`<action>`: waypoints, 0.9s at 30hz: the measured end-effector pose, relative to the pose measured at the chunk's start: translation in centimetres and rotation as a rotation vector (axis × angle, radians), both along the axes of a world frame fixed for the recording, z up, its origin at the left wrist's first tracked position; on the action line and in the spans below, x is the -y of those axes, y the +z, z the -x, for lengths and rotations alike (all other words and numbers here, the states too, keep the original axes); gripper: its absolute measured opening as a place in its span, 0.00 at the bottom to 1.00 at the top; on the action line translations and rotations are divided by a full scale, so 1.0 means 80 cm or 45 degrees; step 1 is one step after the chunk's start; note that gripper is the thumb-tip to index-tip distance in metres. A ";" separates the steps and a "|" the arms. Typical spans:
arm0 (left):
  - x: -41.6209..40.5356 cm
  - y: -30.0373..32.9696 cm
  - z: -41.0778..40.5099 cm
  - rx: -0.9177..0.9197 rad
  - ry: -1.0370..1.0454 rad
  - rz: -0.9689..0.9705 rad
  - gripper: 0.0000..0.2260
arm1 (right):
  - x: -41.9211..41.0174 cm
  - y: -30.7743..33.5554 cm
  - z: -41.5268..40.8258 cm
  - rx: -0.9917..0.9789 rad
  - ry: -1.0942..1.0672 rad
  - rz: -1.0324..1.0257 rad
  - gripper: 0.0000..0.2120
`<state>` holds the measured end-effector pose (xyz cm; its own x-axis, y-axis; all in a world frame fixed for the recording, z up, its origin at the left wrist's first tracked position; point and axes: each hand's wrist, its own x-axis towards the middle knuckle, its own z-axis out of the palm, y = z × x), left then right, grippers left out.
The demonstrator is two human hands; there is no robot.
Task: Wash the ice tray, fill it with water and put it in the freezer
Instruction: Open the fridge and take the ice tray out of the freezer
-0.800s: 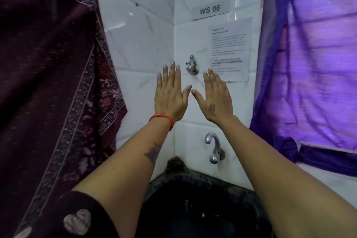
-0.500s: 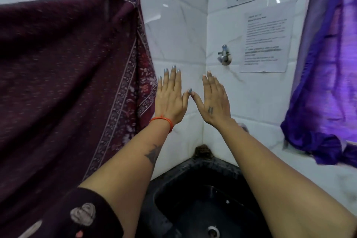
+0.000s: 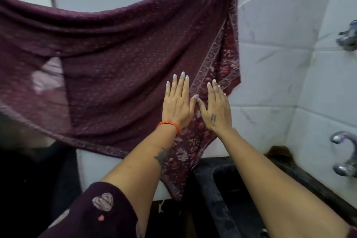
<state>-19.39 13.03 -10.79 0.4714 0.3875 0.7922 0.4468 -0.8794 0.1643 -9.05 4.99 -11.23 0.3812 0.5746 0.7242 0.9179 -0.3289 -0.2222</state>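
My left hand (image 3: 176,103) and my right hand (image 3: 216,109) are raised side by side in front of me, backs toward the camera, fingers straight and together, thumbs nearly touching. Both hold nothing. A red thread band circles my left wrist. Behind them hangs a maroon patterned cloth (image 3: 116,67). The black sink (image 3: 218,195) lies below my right forearm, and a chrome tap (image 3: 342,152) juts from the tiled wall at the right edge. No ice tray or freezer is in view.
White marble-look wall tiles (image 3: 280,75) fill the right side. A second chrome valve (image 3: 347,37) sits higher on the wall at the right edge. A dark area lies at the lower left under the cloth.
The view has swung left: the tap, paper notice and purple curtain slid out to the right, and the maroon cloth now fills the background. My hands keep the same raised, flat pose.
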 end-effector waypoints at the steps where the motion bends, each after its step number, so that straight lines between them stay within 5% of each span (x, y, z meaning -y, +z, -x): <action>1: -0.006 -0.007 0.016 -0.005 0.047 0.010 0.33 | -0.011 -0.008 0.013 -0.008 0.042 0.022 0.37; 27: -0.116 -0.134 0.485 -0.080 1.100 0.200 0.34 | -0.242 -0.130 0.446 -0.133 1.060 0.235 0.35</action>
<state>-58.20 22.30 -21.47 0.0041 0.7314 0.6819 0.9578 -0.1989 0.2077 -44.71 24.33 -21.62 -0.1574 0.8020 0.5762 0.8541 0.4035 -0.3283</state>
